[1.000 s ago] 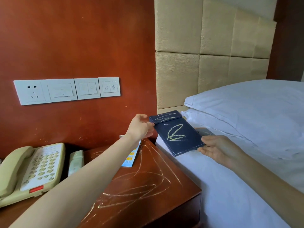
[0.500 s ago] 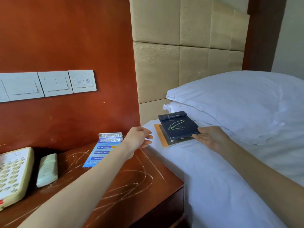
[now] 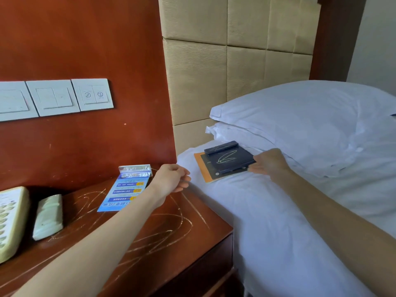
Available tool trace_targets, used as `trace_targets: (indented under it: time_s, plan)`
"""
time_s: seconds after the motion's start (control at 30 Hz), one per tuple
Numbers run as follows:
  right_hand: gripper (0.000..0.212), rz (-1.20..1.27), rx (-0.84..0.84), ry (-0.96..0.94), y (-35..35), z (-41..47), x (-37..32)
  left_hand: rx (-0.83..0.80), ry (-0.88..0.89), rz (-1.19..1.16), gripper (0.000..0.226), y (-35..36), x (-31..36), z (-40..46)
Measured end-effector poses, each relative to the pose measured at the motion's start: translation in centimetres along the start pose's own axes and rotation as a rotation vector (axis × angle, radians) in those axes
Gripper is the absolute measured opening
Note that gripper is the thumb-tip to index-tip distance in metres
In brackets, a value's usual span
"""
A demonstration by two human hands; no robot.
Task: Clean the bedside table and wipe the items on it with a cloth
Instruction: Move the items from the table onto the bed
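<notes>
The right hand [image 3: 271, 162] rests flat, fingers straight, against the dark folder [image 3: 232, 159] stacked on the bed [image 3: 267, 221]; its fingertips are hidden. The left hand [image 3: 171, 179] hovers over the scratched bench [image 3: 162, 232], fingers loosely curled, empty. The phone [image 3: 10, 221] is cut off at the frame's left edge.

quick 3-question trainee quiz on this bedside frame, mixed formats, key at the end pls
1. True or false: the dark pad with the yellow scribble lies on the bedside table.
2. Multiple choice: what is the right hand doing? A) resting on the pillow B) touching the edge of the dark pad's stack on the bed C) holding a cloth
3. Fill in: the blue card lies flat on the table between the left hand and the pale green ____.

Key: 1 false, it is on the bed; 2 B; 3 packet.
</notes>
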State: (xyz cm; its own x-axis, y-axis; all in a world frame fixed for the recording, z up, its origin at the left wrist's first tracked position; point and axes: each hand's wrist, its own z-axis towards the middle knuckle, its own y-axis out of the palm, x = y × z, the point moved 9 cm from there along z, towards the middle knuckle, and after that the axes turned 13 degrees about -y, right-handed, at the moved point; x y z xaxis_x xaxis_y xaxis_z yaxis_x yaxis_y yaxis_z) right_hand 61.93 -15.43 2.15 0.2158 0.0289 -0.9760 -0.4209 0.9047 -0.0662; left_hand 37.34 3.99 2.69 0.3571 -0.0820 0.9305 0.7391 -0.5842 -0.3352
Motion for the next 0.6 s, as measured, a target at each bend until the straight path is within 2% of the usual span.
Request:
trace_targets:
  time_s: [0.07, 0.2, 0.3, 0.43, 0.6]
  plan:
    - [0.006, -0.179, 0.033, -0.059, -1.2, 0.3, -0.7, -0.006, 0.011, 0.004, 0.03, -0.2, 0.2, -0.2]
    - [0.019, -0.388, 0.122, -0.142, -2.2, 0.3, -1.9, -0.011, 0.03, 0.011, 0.03, -0.7, 0.6, -0.5]
    - [0.019, -0.323, 0.081, -0.196, -1.2, -0.5, -2.9, -0.011, 0.049, 0.015, 0.031, -1.3, 0.6, -0.8]
    - [0.014, -0.18, -0.106, -0.229, 2.6, -2.6, -3.9, -0.032, 0.081, 0.055, 0.031, -2.5, -0.2, -1.5]
    - [0.016, -0.104, -0.277, -0.266, 8.1, -5.5, -5.3, 0.046, 0.102, 0.135, 0.031, -6.3, -1.6, -1.9]
